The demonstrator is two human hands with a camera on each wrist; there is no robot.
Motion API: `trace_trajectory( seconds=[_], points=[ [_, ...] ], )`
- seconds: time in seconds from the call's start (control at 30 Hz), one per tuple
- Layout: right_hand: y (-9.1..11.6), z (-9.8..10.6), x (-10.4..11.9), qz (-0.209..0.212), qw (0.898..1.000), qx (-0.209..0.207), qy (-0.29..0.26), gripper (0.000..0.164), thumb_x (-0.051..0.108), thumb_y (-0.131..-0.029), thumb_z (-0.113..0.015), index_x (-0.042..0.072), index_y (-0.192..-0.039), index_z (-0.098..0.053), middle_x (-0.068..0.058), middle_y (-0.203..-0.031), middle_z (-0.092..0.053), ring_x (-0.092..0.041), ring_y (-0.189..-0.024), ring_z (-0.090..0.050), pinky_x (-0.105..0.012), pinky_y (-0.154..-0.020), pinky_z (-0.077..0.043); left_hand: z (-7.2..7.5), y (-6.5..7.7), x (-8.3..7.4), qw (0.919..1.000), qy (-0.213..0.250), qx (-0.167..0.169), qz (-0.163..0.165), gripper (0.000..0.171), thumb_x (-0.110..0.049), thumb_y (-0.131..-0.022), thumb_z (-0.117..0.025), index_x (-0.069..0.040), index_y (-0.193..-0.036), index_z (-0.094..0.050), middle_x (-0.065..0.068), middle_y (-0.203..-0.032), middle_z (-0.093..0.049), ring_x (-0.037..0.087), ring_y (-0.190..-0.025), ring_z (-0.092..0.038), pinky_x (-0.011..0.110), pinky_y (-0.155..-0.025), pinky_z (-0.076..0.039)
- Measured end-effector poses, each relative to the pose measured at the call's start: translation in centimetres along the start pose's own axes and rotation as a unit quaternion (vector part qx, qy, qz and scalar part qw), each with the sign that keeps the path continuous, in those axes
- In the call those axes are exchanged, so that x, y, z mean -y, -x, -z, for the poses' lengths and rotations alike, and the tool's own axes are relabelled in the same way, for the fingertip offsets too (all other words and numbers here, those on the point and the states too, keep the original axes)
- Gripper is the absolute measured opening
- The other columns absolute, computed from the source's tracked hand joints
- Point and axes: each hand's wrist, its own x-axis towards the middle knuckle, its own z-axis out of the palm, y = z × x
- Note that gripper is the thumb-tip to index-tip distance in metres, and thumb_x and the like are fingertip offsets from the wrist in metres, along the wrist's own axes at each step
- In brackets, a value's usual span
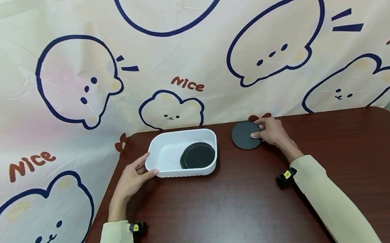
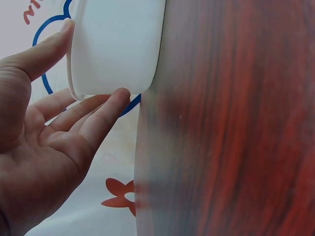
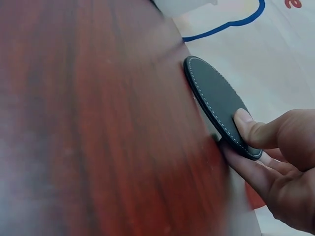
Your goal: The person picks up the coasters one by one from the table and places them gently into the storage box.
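Note:
A white rectangular plastic container [image 1: 164, 153] stands near the far left of the table. My left hand [image 1: 132, 180] holds its left end, with the thumb and fingers spread around the corner in the left wrist view. Inside, toward the container's right end, lies black round coasters' top piece [image 1: 199, 156], possibly stacked. To the right of the container, my right hand [image 1: 273, 132] pinches another dark round coaster [image 1: 243, 136] by its right edge. Light stitching runs round this coaster [image 3: 211, 88] in the right wrist view, where it tilts with the thumb on its face and the fingers beneath.
The dark brown wooden table [image 1: 241, 212] ends at a far edge just behind the container and coaster. A pale cloth backdrop [image 1: 214, 103] with cartoon bears hangs behind and to the left. Small black devices [image 1: 284, 179] sit at both wrists.

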Motion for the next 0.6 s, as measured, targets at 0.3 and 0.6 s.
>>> trace_trajectory(
  seconds=[0.3, 0.6],
  points=[
    [1.6, 0.1, -1.6, 0.007, 0.996, 0.014, -0.082, 0.053, 0.011, -0.105, -0.070, -0.004, -0.154, -0.054, -0.031, -0.135, -0.068, -0.020, -0.094, -0.078, -0.028, -0.078, -0.066, -0.1, -0.1, -0.1, 1.0000, 0.003, 0.002, 0.002, 0.087, -0.027, -0.099, -0.081, -0.010, -0.169, -0.033, 0.026, -0.166, -0.044, 0.041, -0.147, -0.055, 0.051, -0.112, -0.051],
    [2.6, 1.4, -2.7, -0.033, 0.973, 0.076, -0.216, 0.055, 0.008, -0.109, -0.061, -0.003, -0.161, -0.044, -0.034, -0.158, -0.049, 0.000, -0.088, -0.073, -0.020, -0.076, -0.064, 0.0, -0.1, 0.0, 1.0000, 0.000, 0.004, 0.000, 0.088, -0.027, -0.098, -0.082, -0.009, -0.169, -0.033, 0.026, -0.166, -0.045, 0.041, -0.146, -0.056, 0.047, -0.110, -0.055]
  ],
)
